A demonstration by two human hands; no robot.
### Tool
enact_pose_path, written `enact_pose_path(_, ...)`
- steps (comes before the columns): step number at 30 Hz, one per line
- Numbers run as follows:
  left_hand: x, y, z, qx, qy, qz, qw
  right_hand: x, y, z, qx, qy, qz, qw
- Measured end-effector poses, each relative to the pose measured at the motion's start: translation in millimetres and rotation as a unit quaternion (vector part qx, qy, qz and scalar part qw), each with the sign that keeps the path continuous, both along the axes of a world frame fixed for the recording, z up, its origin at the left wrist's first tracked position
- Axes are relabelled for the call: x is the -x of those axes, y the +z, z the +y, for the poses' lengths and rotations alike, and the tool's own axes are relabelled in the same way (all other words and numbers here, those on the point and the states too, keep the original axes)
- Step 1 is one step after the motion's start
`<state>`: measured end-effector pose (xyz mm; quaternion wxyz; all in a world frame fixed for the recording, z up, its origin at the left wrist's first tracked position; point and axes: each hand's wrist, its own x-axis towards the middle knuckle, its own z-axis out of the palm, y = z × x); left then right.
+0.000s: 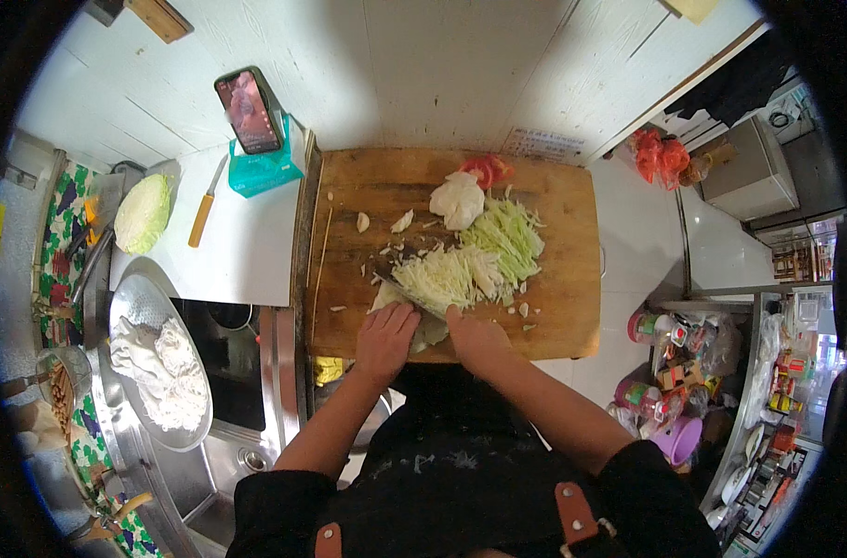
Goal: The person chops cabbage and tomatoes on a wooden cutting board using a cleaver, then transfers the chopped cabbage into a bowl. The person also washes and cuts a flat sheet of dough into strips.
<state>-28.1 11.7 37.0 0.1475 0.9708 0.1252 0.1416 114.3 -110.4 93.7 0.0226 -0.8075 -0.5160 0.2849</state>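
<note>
On the wooden cutting board (pixel 556 279), my right hand (pixel 476 338) grips the near end of a knife (pixel 416 298). Its handle is hidden inside my fist. My left hand (pixel 387 338) presses flat on a pale piece of cabbage (pixel 385 298), its fingertips close beside the blade. Right against the knife's far side lies a heap of finely shredded cabbage (pixel 441 273). Greener shreds (pixel 506 234) are piled behind it to the right. A whitish chunk (pixel 458 201), perhaps cabbage core or leaf, touches that pile. Small white scraps are scattered over the board.
A red bundle (pixel 488 171) lies at the board's back edge. To the left are a half cabbage (pixel 142 213), a small knife with a wooden handle (pixel 202 220), and a phone (pixel 250 111) leaning on a teal box (pixel 266 167). A metal colander (pixel 162 432) holding white cloth stands by the sink (pixel 214 516).
</note>
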Motion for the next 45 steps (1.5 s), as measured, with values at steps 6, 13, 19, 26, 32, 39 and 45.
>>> enact_pose_path(6, 1.9, -12.0, 1.7, 0.028, 0.013, -0.032, 0.999, 7.2, -6.8, 4.3, -0.024, 0.011, -0.02, 0.999)
enact_pose_path(13, 2.6, -10.5, 1.9, 0.038, 0.023, -0.011, 0.999, 14.7, 10.2, 0.2, -0.038, 0.009, 0.002, 0.999)
enact_pose_path(19, 3.8, -11.3, -1.7, 0.034, 0.031, -0.058, 0.997, 9.7, 11.8, 0.7, -0.027, 0.021, -0.009, 0.999)
enact_pose_path(26, 4.2, -13.3, -1.6, 0.045, 0.04, -0.075, 0.995, 13.6, 9.1, 4.2, -0.01, 0.01, 0.019, 1.0)
enact_pose_path(32, 6.3, -9.0, -1.5, 0.044, 0.03, -0.076, 0.996, 13.9, 16.0, 5.0, -0.026, 0.001, 0.026, 0.999)
enact_pose_path(39, 14.2, -11.8, -0.6, 0.074, 0.008, -0.05, 0.996, 10.3, 17.3, 11.9, -0.038, 0.005, 0.027, 0.999)
enact_pose_path(45, 10.6, -10.9, -0.2, 0.08, 0.003, -0.076, 0.994, 10.1, -11.2, 17.0, -0.016, 0.012, 0.007, 1.0)
